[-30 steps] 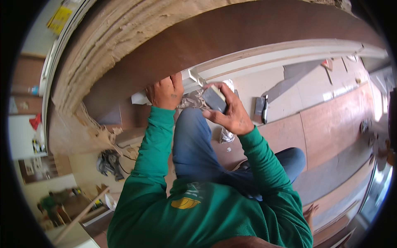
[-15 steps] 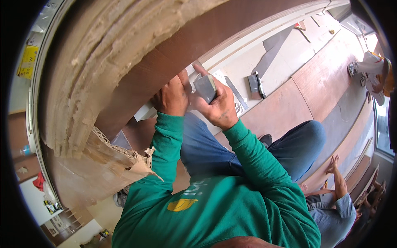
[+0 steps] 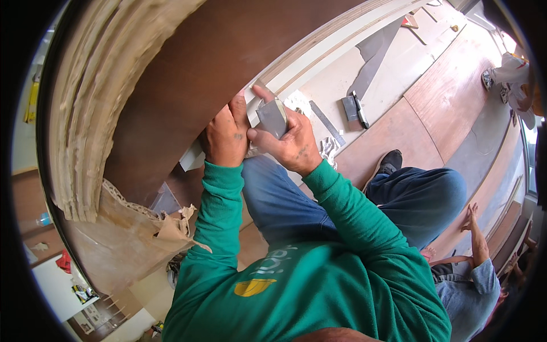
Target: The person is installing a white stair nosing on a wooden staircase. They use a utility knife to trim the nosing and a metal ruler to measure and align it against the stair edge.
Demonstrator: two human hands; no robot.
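My right hand (image 3: pixel 294 142) is closed around a grey block (image 3: pixel 272 118), which looks like a sanding block, with the thumb on its near side. Close beside it, my left hand (image 3: pixel 224 137) is at the edge of a large brown board (image 3: pixel 188 85). Its fingers are curled and partly hidden by the board, so what they grip does not show. A pale strip (image 3: pixel 253 115) shows between the two hands, at the board's edge.
Torn layered cardboard (image 3: pixel 85 108) lines the board's left side. On the floor to the right lie a metal ruler (image 3: pixel 326 122), a second grey block (image 3: pixel 349 108) and a dark pen-like tool (image 3: pixel 360 109). Another person (image 3: pixel 464 290) sits at lower right; someone else (image 3: pixel 513 77) is at far right.
Both hands have shifted slightly left and stay close together. The grey block has tilted and moved left with my right hand. The view has shifted, showing more of the brown board.
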